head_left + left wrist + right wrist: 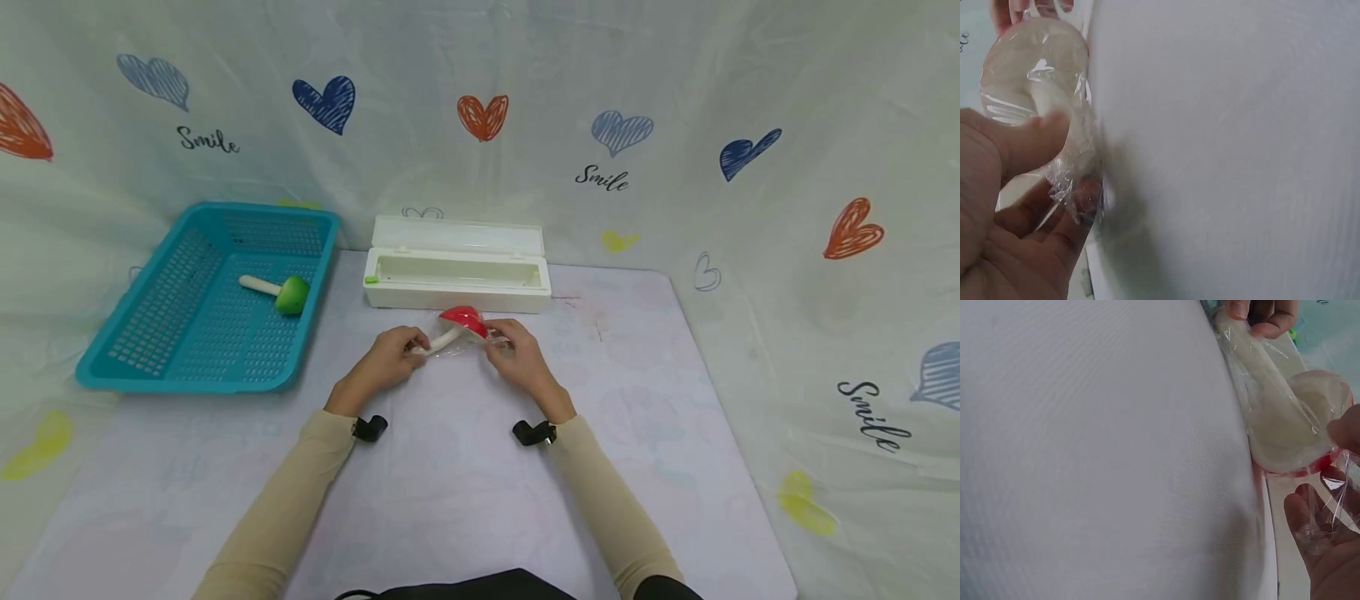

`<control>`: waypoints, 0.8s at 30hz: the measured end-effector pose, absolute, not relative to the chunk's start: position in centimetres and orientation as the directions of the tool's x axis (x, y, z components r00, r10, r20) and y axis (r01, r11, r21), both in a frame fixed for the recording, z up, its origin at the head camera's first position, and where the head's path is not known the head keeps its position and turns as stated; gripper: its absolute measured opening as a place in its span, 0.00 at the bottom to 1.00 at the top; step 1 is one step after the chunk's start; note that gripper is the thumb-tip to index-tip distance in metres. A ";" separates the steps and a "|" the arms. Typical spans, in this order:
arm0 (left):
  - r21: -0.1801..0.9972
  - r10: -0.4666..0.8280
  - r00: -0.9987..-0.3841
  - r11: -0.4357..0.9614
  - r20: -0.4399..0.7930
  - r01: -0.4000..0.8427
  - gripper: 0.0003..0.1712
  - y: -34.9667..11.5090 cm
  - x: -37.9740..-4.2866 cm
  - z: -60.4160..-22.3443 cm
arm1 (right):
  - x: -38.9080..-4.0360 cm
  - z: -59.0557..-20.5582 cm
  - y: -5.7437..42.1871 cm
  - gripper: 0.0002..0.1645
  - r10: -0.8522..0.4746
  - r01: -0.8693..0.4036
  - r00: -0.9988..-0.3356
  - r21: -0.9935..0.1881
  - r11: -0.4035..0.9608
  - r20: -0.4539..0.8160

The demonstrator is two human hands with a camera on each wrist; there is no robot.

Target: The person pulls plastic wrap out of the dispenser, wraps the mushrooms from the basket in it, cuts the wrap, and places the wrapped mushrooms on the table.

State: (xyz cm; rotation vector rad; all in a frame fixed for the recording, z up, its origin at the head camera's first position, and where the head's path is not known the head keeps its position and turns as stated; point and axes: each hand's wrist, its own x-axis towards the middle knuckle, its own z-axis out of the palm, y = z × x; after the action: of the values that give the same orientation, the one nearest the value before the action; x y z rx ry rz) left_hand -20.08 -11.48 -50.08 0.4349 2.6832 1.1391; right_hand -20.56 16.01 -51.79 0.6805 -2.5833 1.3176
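Note:
A toy mushroom with a red cap and white stem lies tilted between my hands, wrapped in clear plastic film. The stem end is pinched by my left hand, with film bunched around it in the left wrist view. At the cap side, my right hand grips the cap's edge and the film. From the right wrist view, the cap's pale underside shows through the film, and loose film spreads over the right fingers.
Just behind the hands stands a long white box with its lid raised and a small green piece at its left end. On the left, a blue basket holds a green-capped toy mushroom. A heart-patterned curtain hangs behind.

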 end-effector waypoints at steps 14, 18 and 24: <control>0.754 0.330 -0.942 0.633 -0.058 0.176 0.17 -12.1 -19.9 -50.0 | -20.7 -51.6 16.0 0.10 -0.298 -0.478 -0.876 -0.759 0.442 0.378; 0.748 0.332 -0.940 0.642 -0.075 0.167 0.15 -12.5 -20.1 -49.9 | -20.7 -51.5 16.1 0.06 -0.288 -0.492 -0.869 -0.763 0.419 0.402; 0.732 0.317 -0.942 0.667 -0.111 0.138 0.14 -12.5 -20.2 -50.0 | -20.8 -52.3 15.9 0.05 -0.226 -0.426 -0.905 -0.786 0.449 0.361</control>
State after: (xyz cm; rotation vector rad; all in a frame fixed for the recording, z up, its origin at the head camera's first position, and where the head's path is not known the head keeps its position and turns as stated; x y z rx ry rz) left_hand -20.23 -12.51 -49.98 0.3682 2.6540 1.1384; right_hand -20.77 15.90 -52.31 0.5700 -2.4943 1.4414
